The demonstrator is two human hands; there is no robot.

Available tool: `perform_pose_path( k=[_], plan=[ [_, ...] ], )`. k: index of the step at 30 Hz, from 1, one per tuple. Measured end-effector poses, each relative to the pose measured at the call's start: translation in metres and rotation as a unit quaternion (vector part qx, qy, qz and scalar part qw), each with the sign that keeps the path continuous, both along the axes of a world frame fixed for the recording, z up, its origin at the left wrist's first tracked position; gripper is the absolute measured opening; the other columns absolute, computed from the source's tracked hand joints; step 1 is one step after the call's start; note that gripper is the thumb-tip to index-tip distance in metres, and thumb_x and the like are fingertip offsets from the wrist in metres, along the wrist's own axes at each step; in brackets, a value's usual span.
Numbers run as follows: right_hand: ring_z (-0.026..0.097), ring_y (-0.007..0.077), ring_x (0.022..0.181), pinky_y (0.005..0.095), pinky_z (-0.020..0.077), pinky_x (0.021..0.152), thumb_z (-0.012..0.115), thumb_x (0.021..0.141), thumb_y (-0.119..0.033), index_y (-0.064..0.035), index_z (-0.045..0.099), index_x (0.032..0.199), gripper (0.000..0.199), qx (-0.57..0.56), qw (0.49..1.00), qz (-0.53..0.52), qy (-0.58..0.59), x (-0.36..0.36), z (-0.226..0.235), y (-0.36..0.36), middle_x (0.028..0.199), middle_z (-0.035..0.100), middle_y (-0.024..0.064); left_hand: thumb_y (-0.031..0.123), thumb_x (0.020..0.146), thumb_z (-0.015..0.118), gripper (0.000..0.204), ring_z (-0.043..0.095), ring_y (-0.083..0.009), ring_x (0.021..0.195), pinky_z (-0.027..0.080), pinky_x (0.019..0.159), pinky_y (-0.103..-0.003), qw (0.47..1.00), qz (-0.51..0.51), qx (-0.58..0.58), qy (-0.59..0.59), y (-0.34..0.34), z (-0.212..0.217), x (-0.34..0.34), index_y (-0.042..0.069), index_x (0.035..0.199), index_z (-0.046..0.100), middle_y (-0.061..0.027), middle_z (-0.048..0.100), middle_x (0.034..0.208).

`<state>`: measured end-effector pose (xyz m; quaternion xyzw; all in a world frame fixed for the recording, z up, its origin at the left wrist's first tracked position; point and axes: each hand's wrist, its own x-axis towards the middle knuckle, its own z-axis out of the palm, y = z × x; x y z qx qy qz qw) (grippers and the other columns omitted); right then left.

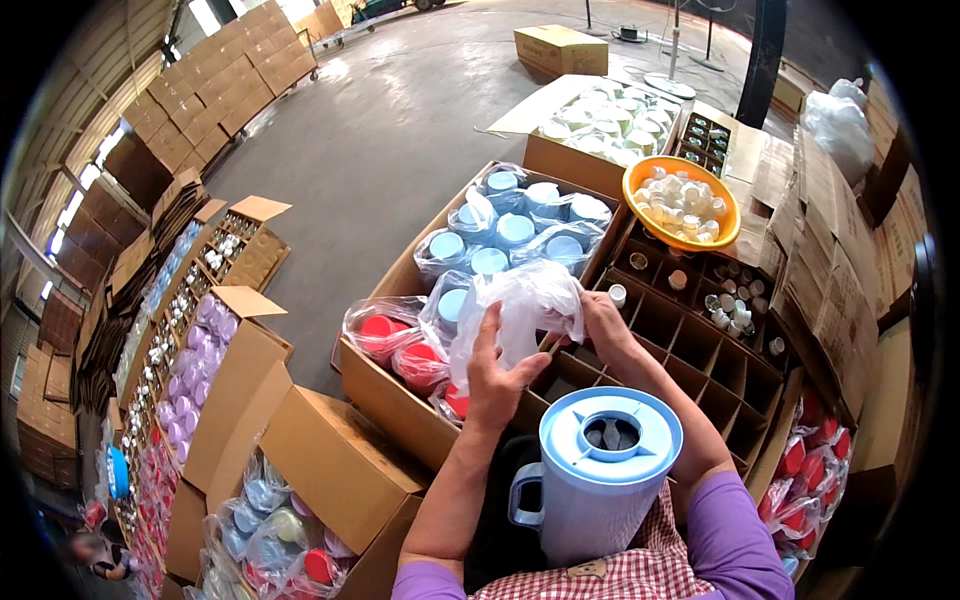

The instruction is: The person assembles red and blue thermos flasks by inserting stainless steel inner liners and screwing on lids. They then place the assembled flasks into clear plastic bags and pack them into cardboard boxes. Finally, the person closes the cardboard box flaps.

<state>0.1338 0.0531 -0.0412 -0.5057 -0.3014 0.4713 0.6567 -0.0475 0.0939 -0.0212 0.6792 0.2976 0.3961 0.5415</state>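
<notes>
A thin clear plastic bag (520,305) is stretched between my two hands above the open carton. My right hand (606,328) grips the bag's right side, its fingertips partly hidden by the plastic. On the other side, my left hand (492,378) lies against the bag with fingers extended and thumb spread apart. Between my forearms stands a light blue pitcher (590,510) with a lid and a side handle; something dark shows through the round opening in its lid. Beyond the bag, bagged blue-lidded pitchers (515,231) fill the carton, with red-lidded ones (420,365) at its near left.
A divided carton (690,345) sits to my right. An orange basin (640,205) holds small whitish cups. Farther back is a carton of pale bagged items (610,120). Bagged red-lidded pieces (800,470) lie at right. Open cartons (330,460) line my left side.
</notes>
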Motion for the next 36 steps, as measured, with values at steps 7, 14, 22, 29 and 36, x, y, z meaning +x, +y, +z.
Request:
perform_pose_path(
  k=[7, 14, 22, 29, 36],
  plan=[
    [0.063, 0.0124, 0.066, 0.0250, 0.0524, 0.057, 0.042, 0.099, -0.036, 0.0028, 0.066, 0.093, 0.046, 0.017, 0.991, 0.113, -0.073, -0.007, -0.017, -0.013, 0.079, 0.066, 0.0077, 0.017, 0.067, 0.077, 0.037, 0.041, -0.0417, 0.125, 0.033, 0.104, -0.044, 0.971, 0.086, 0.211, 0.069, 0.014, -0.007, 0.030, 0.002, 0.099, 0.068, -0.0308, 0.044, 0.132],
    [0.065, 0.0198, 0.062, 0.0298, 0.0557, 0.055, 0.041, 0.098, -0.041, 0.0044, 0.066, 0.078, 0.055, 0.013, 0.992, 0.122, -0.031, -0.001, 0.003, -0.028, 0.075, 0.067, 0.0126, 0.004, 0.072, 0.069, 0.013, 0.057, -0.0326, 0.109, 0.042, 0.094, -0.036, 0.981, 0.193, 0.003, -0.030, 0.045, -0.030, 0.003, -0.003, 0.082, 0.065, -0.0231, 0.059, 0.118],
    [0.062, 0.0155, 0.057, 0.0280, 0.0524, 0.053, 0.052, 0.094, -0.023, 0.0008, 0.065, 0.081, 0.031, -0.016, 0.983, 0.045, 0.175, -0.005, -0.006, -0.032, 0.069, 0.064, 0.0078, 0.005, 0.075, 0.061, 0.028, 0.054, -0.0316, 0.109, 0.039, 0.096, -0.039, 0.931, 0.285, 0.228, -0.015, 0.009, 0.009, -0.028, 0.000, 0.102, 0.057, -0.0172, 0.057, 0.122],
    [0.065, 0.0152, 0.062, 0.0272, 0.0543, 0.058, 0.056, 0.092, -0.018, 0.0024, 0.067, 0.087, 0.024, -0.053, 0.993, 0.074, 0.075, -0.009, -0.003, -0.024, 0.073, 0.067, 0.0094, 0.015, 0.080, 0.060, 0.018, 0.063, -0.0350, 0.091, 0.049, 0.080, -0.044, 0.908, 0.035, 0.354, 0.221, -0.012, 0.054, -0.028, 0.005, 0.095, 0.063, -0.0195, 0.065, 0.094],
    [0.067, 0.0199, 0.076, 0.0349, 0.0573, 0.067, 0.047, 0.098, -0.025, 0.0059, 0.056, 0.109, 0.034, 0.003, 0.976, 0.003, 0.218, -0.007, -0.006, -0.029, 0.090, 0.067, 0.0140, 0.017, 0.081, 0.062, 0.023, 0.064, -0.0336, 0.073, 0.052, 0.071, -0.042, 0.954, -0.051, 0.137, 0.263, -0.019, 0.021, -0.053, 0.004, 0.099, 0.067, -0.0163, 0.066, 0.080]
  ],
)
